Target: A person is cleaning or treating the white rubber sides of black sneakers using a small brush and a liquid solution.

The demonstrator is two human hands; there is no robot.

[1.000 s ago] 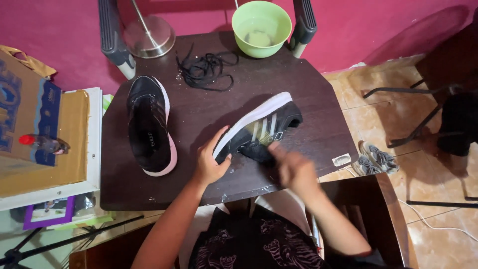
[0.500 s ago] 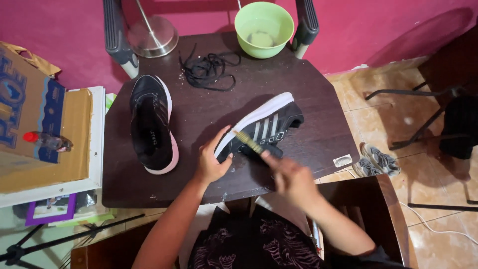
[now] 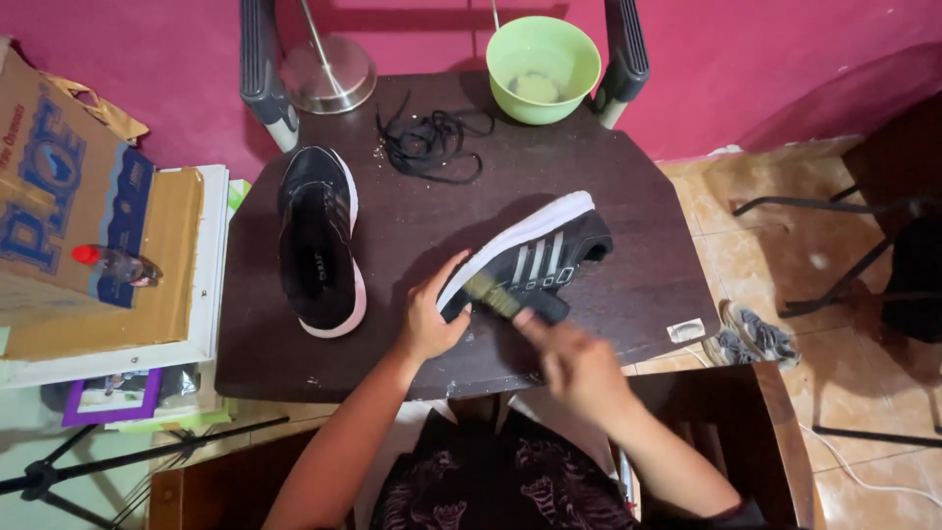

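Item count, referenced to the table [image 3: 628,285]:
- Black shoes on it: two, one [image 3: 319,240] upright, one [image 3: 530,260] on its side.
- Green bowl [image 3: 543,67]: one, far edge.
- Lace bundle [image 3: 432,142]: one.
- Brush [image 3: 496,292]: one.
- Hands: two, left [image 3: 427,319], right [image 3: 574,363].

You see a black fabric sneaker with white stripes and sole [image 3: 535,260], a pale green plastic bowl [image 3: 543,67], and a dark brown wooden table [image 3: 638,196].

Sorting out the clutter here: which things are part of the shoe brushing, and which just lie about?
In use:
left hand steadying the striped shoe
right hand with brush

Lying about:
second shoe
loose laces
green bowl
cardboard box
socks on floor
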